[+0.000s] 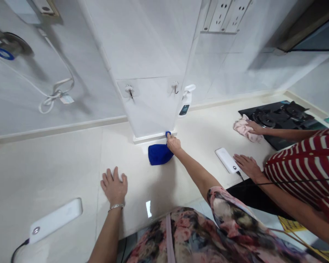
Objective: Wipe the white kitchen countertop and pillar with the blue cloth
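My left hand (114,186) lies flat on the cream countertop (57,171), fingers spread, a bracelet on the wrist, holding nothing. My right hand (173,143) reaches forward and grips a blue cloth (159,153), pressing its tip against the base of the white tiled column (150,106). Most of the cloth bunches on the counter just left of that hand.
A white power bank (56,220) with a cable lies near my left arm. Another person in a red striped top rests one hand (248,166) by a second white power bank (227,160) and holds a pink cloth (245,128) beside the black gas hob (282,118). A spray bottle (186,102) stands by the column.
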Motion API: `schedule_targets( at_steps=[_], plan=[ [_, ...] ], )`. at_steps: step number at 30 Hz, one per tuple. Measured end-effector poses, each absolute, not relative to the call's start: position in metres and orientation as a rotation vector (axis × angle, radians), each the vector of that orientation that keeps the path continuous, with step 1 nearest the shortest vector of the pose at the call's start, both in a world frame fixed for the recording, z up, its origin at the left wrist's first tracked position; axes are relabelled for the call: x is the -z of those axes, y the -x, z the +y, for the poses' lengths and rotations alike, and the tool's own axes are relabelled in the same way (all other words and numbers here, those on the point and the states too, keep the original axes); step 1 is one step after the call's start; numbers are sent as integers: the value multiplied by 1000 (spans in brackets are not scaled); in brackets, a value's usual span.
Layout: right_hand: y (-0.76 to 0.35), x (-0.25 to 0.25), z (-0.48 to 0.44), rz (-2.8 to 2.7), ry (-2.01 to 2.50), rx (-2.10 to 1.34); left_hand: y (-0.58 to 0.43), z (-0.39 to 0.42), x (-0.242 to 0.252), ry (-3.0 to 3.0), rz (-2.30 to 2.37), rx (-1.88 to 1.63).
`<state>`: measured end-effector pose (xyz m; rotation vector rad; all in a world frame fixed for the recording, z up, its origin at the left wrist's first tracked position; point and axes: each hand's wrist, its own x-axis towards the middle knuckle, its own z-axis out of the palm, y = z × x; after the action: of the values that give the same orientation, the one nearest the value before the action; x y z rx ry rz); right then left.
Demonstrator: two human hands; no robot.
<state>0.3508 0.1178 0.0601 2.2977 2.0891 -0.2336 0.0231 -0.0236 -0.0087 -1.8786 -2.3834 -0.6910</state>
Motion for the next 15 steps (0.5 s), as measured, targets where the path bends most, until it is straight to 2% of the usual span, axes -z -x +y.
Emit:
schedule_targets(
  at_steps=[10, 15],
  plan=[
    [-407, -58, 117, 1933, -2457, 215, -23, -26, 4, 1874, -2422, 676],
    [-419, -53, 137, 2058, -2381, 305, -25, -26, 5, 1872, -2398, 694]
  ],
)
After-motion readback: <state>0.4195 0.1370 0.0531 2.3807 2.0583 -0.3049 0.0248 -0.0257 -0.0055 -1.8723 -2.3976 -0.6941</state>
